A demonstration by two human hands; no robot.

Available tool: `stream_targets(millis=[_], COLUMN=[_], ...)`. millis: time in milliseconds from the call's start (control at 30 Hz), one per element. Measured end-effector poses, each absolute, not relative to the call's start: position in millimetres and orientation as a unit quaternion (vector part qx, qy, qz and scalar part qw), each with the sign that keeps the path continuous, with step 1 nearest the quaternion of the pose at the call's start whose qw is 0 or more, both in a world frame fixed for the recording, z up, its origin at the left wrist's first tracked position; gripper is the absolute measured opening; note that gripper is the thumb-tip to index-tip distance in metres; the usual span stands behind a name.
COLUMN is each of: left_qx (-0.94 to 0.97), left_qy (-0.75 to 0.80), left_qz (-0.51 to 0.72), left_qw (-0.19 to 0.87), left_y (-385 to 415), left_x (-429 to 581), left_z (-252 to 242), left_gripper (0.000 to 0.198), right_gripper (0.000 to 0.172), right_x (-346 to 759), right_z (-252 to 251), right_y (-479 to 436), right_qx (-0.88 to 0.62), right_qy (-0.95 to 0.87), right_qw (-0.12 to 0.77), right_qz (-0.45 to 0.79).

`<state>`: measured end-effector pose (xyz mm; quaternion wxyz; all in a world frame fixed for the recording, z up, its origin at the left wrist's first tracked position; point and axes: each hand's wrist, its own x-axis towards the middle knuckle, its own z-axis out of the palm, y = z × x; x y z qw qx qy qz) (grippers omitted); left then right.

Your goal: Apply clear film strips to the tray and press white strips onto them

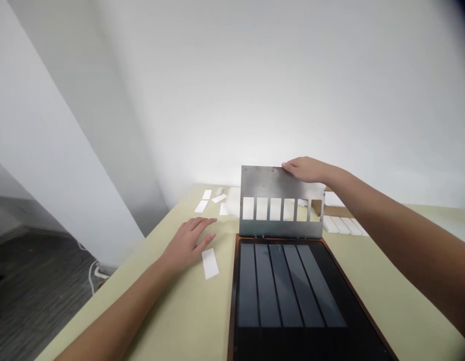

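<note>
**A metal plate (281,183) gripped upright by the right hand (305,169) above a black tray (235,301)**

The metal plate, pierced by a row of six rectangular windows, is stood nearly upright at centre frame, its lower edge at the far end of the black tray. The tray is bordered by an orange-brown rim and set with five long dark strips (288,286). The plate's top edge is clasped by the right hand, fingers curled over it; a hold placed this high is judged steady enough to keep the plate square to the tray. The left hand (187,245) is open, fingers spread, low over the pale green tabletop (413,286), just beside a white card (210,263). More white cards (206,194) lie at upper left, and white strips (341,225) lie beyond the plate at right, near a cardboard box (332,211).
</note>
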<state>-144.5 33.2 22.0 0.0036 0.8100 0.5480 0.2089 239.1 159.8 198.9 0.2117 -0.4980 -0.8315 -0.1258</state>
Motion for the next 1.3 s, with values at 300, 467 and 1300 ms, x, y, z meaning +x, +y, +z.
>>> stream_targets(millis=[300,467,1300], left_qx=[0.813,0.818,0.804], left_qy=[0.548,0.554,0.582], left_qz=[0.188,0.108,-0.021], left_qw=[0.056,0.107,0.12], left_y=[36,24,3], left_x=[-145,-158,-117], left_z=[28,41,51], left_gripper=[0.059,0.089,0.1], right_gripper=[0.039,0.057,0.05], right_x=[307,314,326], right_z=[158,60,-34], right_y=[3,-98,-123], right_qx=[-0.383,-0.288,-0.359], right_qy=[-0.905,-0.927,-0.836], right_qw=[0.16,0.161,0.402], right_qz=[-0.088,-0.179,-0.1])
